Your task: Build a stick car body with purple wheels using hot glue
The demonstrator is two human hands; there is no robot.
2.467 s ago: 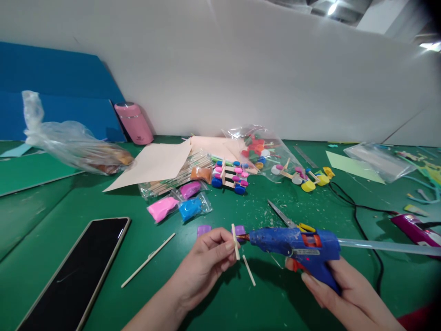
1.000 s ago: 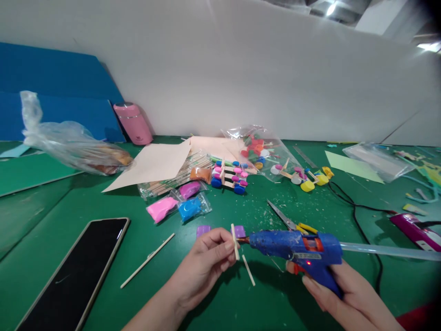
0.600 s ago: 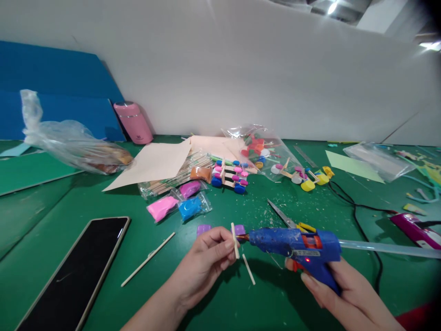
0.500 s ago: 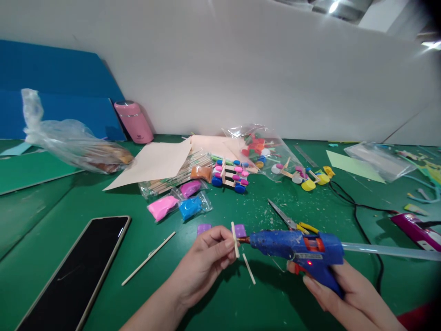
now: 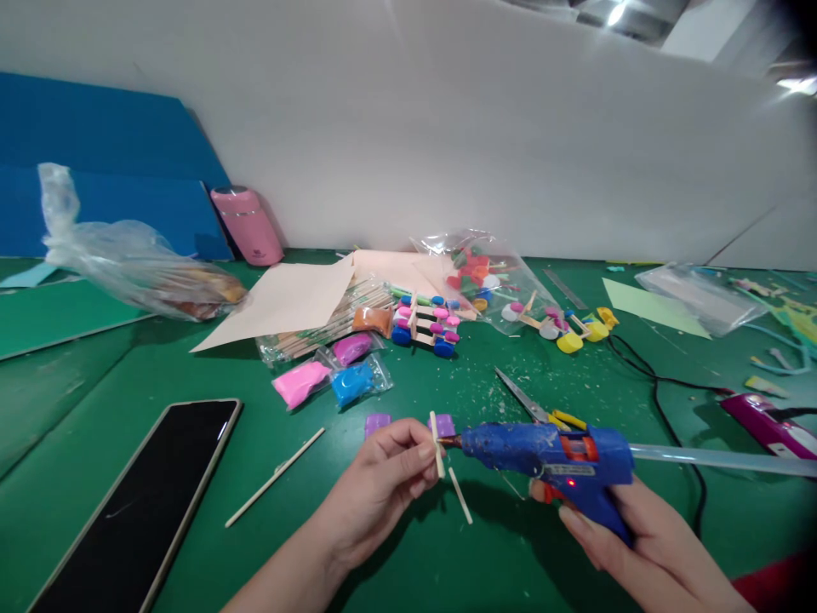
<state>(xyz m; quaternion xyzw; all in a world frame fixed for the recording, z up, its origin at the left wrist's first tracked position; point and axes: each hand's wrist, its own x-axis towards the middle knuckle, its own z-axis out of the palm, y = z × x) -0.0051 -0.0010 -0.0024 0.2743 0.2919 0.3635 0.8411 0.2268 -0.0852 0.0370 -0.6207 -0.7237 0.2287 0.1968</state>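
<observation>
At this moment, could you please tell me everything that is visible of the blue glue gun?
The blue glue gun looks like scuffed plastic, with a coppery nozzle, an orange-red trigger, a pale label and a lit red light. A translucent glue stick juts from its rear. The right hand grips its handle, holding it roughly level above the green table. The nozzle points left, at the short pale stick in the left hand; whether they touch is unclear.

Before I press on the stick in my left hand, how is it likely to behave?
The stick in your left hand looks thin and short, so it's probably very light. It runs straight, so it should feel fairly stiff, though it might snap if forced. The glue gun points right at it, so that side may be sticky.
</observation>
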